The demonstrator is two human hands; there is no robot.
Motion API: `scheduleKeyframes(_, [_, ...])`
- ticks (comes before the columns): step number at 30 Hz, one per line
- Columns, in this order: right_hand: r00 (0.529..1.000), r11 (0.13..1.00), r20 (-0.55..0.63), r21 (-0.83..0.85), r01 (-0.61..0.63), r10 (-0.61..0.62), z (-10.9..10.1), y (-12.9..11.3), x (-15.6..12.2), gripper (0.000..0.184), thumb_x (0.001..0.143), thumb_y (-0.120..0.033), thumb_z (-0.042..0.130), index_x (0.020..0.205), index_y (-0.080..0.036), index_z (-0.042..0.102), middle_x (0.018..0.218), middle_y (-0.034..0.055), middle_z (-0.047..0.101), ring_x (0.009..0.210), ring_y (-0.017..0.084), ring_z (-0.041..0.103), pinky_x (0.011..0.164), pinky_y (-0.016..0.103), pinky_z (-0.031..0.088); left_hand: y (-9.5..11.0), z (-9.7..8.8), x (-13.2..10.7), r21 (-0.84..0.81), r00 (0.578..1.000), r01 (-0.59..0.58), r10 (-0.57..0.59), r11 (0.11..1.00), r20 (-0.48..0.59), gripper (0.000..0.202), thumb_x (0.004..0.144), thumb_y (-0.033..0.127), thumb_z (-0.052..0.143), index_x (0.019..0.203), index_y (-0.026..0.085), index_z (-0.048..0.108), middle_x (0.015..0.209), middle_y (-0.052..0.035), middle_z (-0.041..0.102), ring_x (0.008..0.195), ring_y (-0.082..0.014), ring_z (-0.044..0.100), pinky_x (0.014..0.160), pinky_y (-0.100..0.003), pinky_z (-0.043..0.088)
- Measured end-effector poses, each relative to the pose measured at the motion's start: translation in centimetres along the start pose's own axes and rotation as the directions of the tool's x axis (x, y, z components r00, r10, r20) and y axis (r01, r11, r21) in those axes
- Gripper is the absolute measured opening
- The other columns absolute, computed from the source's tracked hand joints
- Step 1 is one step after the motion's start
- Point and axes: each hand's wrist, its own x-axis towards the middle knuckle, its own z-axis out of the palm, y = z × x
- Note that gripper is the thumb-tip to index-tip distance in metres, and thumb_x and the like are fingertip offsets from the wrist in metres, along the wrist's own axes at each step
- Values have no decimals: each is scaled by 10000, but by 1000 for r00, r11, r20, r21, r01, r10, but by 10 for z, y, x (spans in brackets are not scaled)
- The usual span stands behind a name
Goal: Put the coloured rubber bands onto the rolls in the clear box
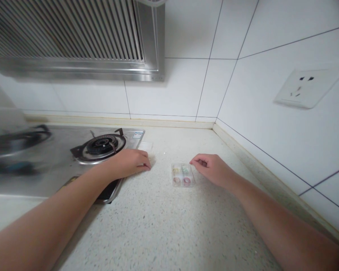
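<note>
A clear four-part box [181, 181] is lying on the desk [158, 226] between the two hands, its near compartments holding pinkish rings [189, 181], its far ones yellowish and greenish pieces. The right hand [192, 163] is curling its fingers at the far right corner—whether touching or gripping, I cannot tell. The left hand [149, 168] is bending its fingers beside the hob [60, 145]; I cannot tell whether it is holding anything. The step in hand seems to be handling the box's contents—any pick calling for a narrow fingertip pinch.
</note>
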Motion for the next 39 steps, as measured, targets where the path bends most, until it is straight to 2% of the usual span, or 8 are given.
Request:
scheduleKeyframes(4, [1000,1000,10,-9,-5,5,0,-1,0,222,886,-314,521,855,-212,715,685,-11,649,583,112,514,550,254,342,4,1,2,71,1000,23,-22,997,-6,177,922,262,541,921,237,716,937,2,675,860,-152,635,728,-245,405])
scheduleKeyframes(13, [1000,1000,19,10,18,-18,2,0,0,221,889,-314,521,862,-203,710,700,-1,654,608,119,532,561,249,343,9,7,3,88,998,66,-65,994,-23,171,901,275,522,881,188,667,904,-29,655,809,-157,624,737,-257,422])
scheduleKeyframes(24, [999,999,11,5,38,-38,-1,-3,-1,225,886,-303,520,877,-195,718,703,2,647,591,112,513,556,245,334,4,3,2,74,999,42,-41,996,-7,194,933,286,522,924,234,709,944,-3,671,863,-145,631,724,-246,402])
scheduleKeyframes(33, [1000,1000,1,13,24,-24,0,-5,-1,239,887,-309,516,895,-190,722,691,12,643,566,110,494,542,248,324,9,8,2,168,997,59,-51,984,-51,137,850,237,528,830,178,650,871,-39,662,746,-153,611,657,-257,382])
scheduleKeyframes(39, [999,999,-6,17,34,-34,0,-5,-1,241,890,-312,515,903,-191,723,708,16,655,579,113,507,553,247,341,9,9,2,125,994,78,-67,989,-92,133,856,260,524,901,180,620,897,-39,659,780,-169,623,689,-265,406])
